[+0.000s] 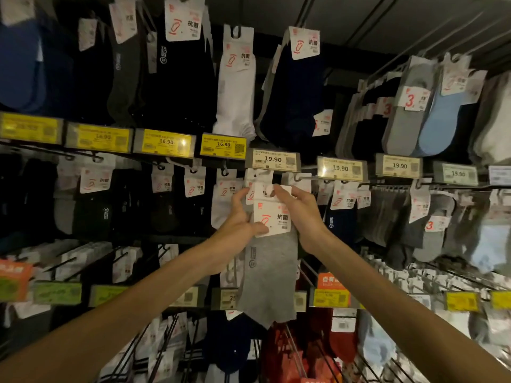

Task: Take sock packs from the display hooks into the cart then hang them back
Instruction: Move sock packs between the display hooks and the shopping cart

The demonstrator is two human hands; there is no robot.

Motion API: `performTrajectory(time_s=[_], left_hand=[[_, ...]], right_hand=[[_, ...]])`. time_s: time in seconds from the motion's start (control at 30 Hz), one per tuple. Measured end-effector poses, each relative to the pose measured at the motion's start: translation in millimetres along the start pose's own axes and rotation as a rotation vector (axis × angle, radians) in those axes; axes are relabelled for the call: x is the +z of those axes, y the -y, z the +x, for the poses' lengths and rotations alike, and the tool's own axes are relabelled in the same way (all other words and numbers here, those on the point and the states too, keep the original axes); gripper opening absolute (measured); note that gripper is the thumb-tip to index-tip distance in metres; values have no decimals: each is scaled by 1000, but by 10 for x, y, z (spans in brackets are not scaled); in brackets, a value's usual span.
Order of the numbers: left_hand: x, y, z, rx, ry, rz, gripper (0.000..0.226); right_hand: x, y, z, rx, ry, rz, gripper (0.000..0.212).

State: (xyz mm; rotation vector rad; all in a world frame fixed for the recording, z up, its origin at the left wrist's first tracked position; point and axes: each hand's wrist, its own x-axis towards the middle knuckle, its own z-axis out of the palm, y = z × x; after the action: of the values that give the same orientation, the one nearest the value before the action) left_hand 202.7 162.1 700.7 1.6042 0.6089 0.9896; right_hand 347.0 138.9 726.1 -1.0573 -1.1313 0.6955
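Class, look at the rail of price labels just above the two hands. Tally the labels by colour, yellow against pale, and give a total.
Yellow labels: 4
Pale labels: 4 fully in view
Total: 8. One more pale piece at the right edge is cut off and not counted.

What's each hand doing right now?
Left hand: holding the grey sock pack by its card.
Right hand: pinching the top of that card.

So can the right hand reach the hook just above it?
Probably yes: the right hand, pinching the grey sock pack, sits just below the hook, with nothing between them.
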Motion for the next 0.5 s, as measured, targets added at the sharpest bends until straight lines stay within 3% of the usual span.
performTrajectory(time_s=[0.23,0.5], left_hand=[[-25,-136,10,-67,-50,-232,81],[-63,-290,21,-101,-137,-251,61]], right_hand=[[0,220,49,-116,-20,42,8],[121,265,187,-151,-40,4,21]])
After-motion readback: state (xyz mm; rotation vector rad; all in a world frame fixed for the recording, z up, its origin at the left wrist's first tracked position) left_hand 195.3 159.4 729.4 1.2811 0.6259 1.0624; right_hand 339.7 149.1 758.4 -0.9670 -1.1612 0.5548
